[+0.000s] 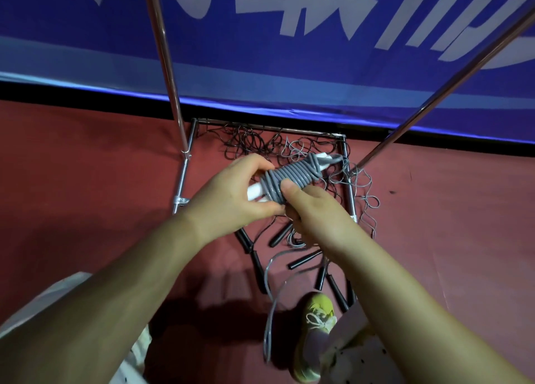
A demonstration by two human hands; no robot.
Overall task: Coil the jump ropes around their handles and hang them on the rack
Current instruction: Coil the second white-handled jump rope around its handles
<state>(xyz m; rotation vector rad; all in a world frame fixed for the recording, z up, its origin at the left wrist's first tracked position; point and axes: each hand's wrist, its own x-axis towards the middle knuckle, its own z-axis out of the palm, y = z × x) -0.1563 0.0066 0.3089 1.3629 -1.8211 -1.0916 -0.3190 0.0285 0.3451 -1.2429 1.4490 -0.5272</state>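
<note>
Currently:
Left grip: left hand curled round the white handles at their near end.
Right grip: right hand pinching the grey rope coil, thumb on top.
Loose rope: grey tail hangs toward the red floor.
Below: black jump ropes inside the rack base.
Uprights: two metal poles.

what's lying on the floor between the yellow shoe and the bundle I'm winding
Head view: black jump-rope handles with tangled cord, and the loose grey rope trailing down beside the yellow shoe from the bundle.
</note>
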